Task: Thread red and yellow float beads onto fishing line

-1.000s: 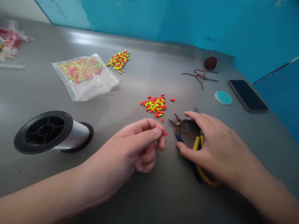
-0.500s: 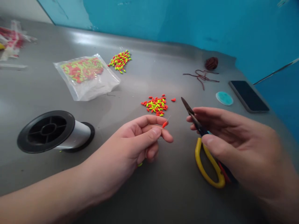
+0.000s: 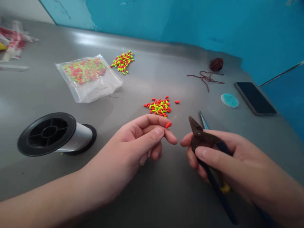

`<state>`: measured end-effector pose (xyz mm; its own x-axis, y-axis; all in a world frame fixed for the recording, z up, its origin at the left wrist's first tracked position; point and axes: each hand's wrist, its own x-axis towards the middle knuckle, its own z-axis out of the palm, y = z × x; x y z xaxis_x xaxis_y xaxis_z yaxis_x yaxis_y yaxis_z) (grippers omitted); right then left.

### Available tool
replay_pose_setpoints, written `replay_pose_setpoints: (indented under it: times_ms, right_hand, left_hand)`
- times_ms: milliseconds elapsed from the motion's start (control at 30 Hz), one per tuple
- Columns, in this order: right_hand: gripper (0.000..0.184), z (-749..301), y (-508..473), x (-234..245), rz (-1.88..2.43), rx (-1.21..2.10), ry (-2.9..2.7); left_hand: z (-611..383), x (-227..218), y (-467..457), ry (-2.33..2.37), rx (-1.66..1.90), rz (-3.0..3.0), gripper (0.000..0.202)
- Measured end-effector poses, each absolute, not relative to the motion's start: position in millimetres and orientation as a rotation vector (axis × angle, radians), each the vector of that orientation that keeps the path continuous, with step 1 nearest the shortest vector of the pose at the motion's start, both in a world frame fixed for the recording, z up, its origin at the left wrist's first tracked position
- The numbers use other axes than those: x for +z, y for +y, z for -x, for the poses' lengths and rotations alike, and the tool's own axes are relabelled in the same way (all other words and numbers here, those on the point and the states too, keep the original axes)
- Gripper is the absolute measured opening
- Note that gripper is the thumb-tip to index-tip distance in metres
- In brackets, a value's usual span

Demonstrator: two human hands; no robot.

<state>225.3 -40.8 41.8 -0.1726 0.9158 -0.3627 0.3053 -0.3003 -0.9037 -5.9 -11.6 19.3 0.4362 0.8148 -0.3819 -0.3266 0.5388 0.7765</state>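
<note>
Left hand (image 3: 140,142): thumb and index finger pinched shut on 1 small red oval bead (image 3: 168,124), with thin clear line poking from its tip. The bead is held just above the grey metal table (image 3: 142,79), near the loose pile of red and yellow-green beads (image 3: 159,106). Right hand (image 3: 232,164): fingers wrapped around the dark blue-handled metal pliers (image 3: 201,137) (jaws closed, aimed at the bead, close but apart). The black spool of clear line (image 3: 55,133) lies well left.

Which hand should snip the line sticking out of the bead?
Right, probably. The right hand holds the pliers, nose pointing up close beside the bead. The left hand is busy pinching that bead.
</note>
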Motion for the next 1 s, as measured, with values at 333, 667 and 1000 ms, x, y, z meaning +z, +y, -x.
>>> replay_pose_setpoints:
  times_ms: [333,667,1000]
  right_hand:
    - [0.039,-214.2,-61.4,48.1,1.638,1.022,-1.840]
    - [0.030,-202.7,-65.4,44.4,1.565,1.028,-1.780]
    - [0.037,-191.2,-64.0,53.8,1.637,1.171,-1.753]
  left_hand:
    - [0.3,29.0,-22.1,0.927,0.777,-0.822,0.005]
    - [-2.7,36.4,-23.6,1.053,0.857,-0.861,0.003]
    - [-4.7,35.8,-23.9,1.033,0.827,-0.911,0.008]
